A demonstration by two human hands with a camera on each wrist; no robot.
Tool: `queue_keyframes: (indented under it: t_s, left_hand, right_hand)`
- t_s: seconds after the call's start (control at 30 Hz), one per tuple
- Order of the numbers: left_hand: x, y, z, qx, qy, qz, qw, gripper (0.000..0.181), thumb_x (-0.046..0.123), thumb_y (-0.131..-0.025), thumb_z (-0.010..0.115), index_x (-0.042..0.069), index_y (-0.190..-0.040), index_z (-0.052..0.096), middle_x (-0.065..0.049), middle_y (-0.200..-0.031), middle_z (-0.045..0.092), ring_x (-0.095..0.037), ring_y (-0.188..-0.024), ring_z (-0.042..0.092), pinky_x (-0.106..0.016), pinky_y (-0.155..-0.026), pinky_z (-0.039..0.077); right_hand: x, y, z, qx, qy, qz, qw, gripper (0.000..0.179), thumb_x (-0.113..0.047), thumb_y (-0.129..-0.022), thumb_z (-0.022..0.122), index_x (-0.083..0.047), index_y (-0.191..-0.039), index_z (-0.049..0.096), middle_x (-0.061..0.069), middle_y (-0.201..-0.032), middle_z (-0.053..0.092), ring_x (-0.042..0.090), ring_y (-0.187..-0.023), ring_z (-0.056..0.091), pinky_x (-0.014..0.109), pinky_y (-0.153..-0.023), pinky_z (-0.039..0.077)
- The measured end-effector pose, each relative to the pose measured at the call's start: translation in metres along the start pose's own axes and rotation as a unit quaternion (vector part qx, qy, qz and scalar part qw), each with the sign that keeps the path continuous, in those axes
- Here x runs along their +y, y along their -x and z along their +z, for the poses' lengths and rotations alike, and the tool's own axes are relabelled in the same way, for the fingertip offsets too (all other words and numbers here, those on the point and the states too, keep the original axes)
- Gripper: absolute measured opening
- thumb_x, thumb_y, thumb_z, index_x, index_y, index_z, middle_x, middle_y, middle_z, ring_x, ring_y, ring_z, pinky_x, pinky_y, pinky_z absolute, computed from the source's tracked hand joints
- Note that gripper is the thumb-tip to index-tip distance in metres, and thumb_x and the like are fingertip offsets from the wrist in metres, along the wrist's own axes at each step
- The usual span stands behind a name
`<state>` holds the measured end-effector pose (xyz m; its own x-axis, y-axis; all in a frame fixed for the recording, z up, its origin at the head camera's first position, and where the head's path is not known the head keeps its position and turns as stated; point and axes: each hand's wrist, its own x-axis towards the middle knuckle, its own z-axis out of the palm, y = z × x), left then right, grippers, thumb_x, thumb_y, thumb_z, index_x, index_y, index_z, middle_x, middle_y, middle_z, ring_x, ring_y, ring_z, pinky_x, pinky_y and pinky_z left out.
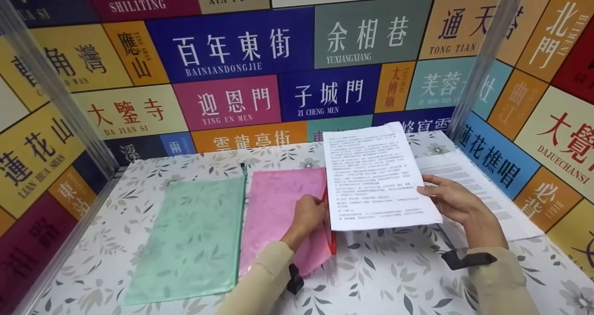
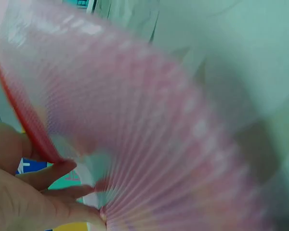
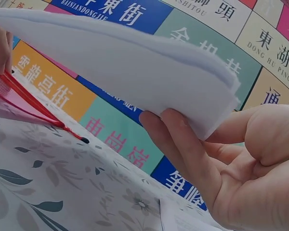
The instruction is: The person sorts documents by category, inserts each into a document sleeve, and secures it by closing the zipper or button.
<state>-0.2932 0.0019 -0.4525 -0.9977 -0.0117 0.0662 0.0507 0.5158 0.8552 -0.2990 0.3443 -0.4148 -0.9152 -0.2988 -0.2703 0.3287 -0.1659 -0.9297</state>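
My left hand (image 1: 310, 215) pinches the red-zipped edge of a pink translucent zip pouch (image 1: 269, 203). In the left wrist view, the fingers (image 2: 58, 175) are at the mouth of the pouch (image 2: 120, 91), which bows up off the table. A small stack of printed sheets (image 1: 371, 180) is held by my right hand (image 1: 457, 203) at its right edge, thumb on one face and fingers on the other. The stack (image 3: 130, 67) is raised above the table, its left edge close to the pouch's zipper (image 3: 36, 108). Whether any sheet is inside the pouch, I cannot tell.
A green translucent zip pouch (image 1: 185, 241) lies flat to the left of the pink one. More printed sheets (image 1: 496, 203) lie on the right of the table, partly behind my right hand. A floral cloth (image 1: 371, 278) covers the table. Lettered panels (image 1: 232, 46) enclose the back and sides.
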Motion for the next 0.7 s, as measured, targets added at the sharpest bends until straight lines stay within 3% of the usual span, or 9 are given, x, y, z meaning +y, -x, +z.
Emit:
queue_keyframes:
  t_s: [0.17, 0.37, 0.7]
  left_hand:
    - [0.004, 0.004, 0.007, 0.057, 0.007, 0.022, 0.9981, 0.024, 0.005, -0.091, 0.061, -0.004, -0.073, 0.073, -0.009, -0.066, 0.068, -0.013, -0.058, 0.054, -0.022, -0.049, 0.043]
    - [0.008, 0.004, 0.003, 0.104, 0.030, 0.030, 0.9937, 0.031, 0.004, -0.091, 0.058, 0.001, -0.061, 0.065, 0.001, -0.054, 0.050, -0.010, -0.053, 0.046, -0.021, -0.045, 0.034]
    - [0.008, 0.004, -0.008, 0.104, 0.065, 0.016, 0.9923, 0.027, 0.004, -0.092, 0.052, -0.001, -0.071, 0.069, 0.001, -0.056, 0.045, -0.010, -0.053, 0.045, -0.021, -0.047, 0.034]
  right_hand:
    - [0.004, -0.004, -0.001, -0.011, 0.016, -0.006, 0.9998, 0.043, -0.001, -0.098, 0.058, -0.009, -0.137, 0.040, 0.000, -0.108, 0.075, 0.015, -0.095, 0.073, 0.029, -0.079, 0.060]
    - [0.005, -0.005, -0.003, 0.000, 0.034, 0.001, 0.9994, 0.052, -0.005, -0.098, 0.059, -0.006, -0.144, 0.033, -0.002, -0.106, 0.075, 0.013, -0.093, 0.072, 0.028, -0.078, 0.060]
    - [0.008, -0.004, -0.004, -0.019, 0.044, 0.014, 0.9988, 0.037, -0.006, -0.100, 0.057, -0.012, -0.134, 0.044, 0.000, -0.105, 0.075, 0.016, -0.092, 0.073, 0.031, -0.077, 0.061]
